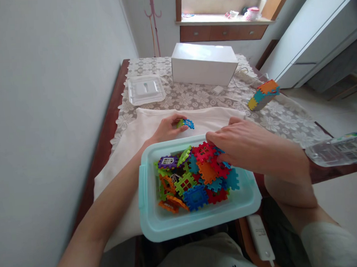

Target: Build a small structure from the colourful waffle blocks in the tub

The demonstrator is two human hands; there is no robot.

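A light teal plastic tub [150, 222] sits close in front of me, filled with interlocking plastic building pieces in red, orange, blue, green and purple. Beyond its far rim, my left hand [170, 128] is closed around a small joined block of green and blue pieces [188, 124], over the white cloth. My right hand [231, 140] reaches over the tub's right side, its fingers down among the red and blue pieces [219, 165]. Its fingertips are partly hidden, so whatever they pinch cannot be made out.
A clear lid [146, 90] and a white box [203, 66] stand at the back on the lace tablecloth. An assembled orange, teal and yellow block shape [263, 94] is at the right. A plastic bottle [341, 149] lies at the right edge, and a white power strip [261, 236] below.
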